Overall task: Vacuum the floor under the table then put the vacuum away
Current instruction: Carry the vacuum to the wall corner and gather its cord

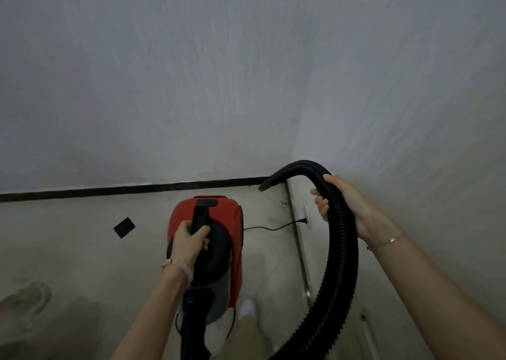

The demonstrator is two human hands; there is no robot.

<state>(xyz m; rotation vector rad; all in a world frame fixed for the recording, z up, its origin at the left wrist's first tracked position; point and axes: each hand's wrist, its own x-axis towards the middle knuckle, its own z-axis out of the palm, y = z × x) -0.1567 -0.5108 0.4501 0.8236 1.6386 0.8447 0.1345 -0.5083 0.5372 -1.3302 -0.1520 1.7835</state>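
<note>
Grey plaster wall [219,72] fills the top of the frame and meets a second wall at a corner on the right. Pale floor [68,250] below, with a black baseboard strip [109,189] along the joint.

Red canister vacuum [216,250] sits low centre, close to the wall and directly in front of the person. Its long axis runs toward the wall, far end just short of the baseboard; whether it is lifted or resting on the floor I cannot tell.

Left hand [191,243] is wrapped tight around the black carry handle [201,217] on top of the body, so the left arm is the one on the machine.

Right hand [342,203] is out to the right and higher, fingers closed round the black corrugated hose [342,264]. The hose arcs up from the bottom of the frame, over the hand, then curves down-left; its open nozzle end [267,186] points at the baseboard near the corner.

Power cord [271,227] runs from the vacuum's right side to a plug [302,221] at the right wall, so it looks plugged in.

Small dark flat object [124,227] lies on the floor left of the vacuum, well apart. No table in view; likely the put-away stage, with the cord the next concern.
</note>
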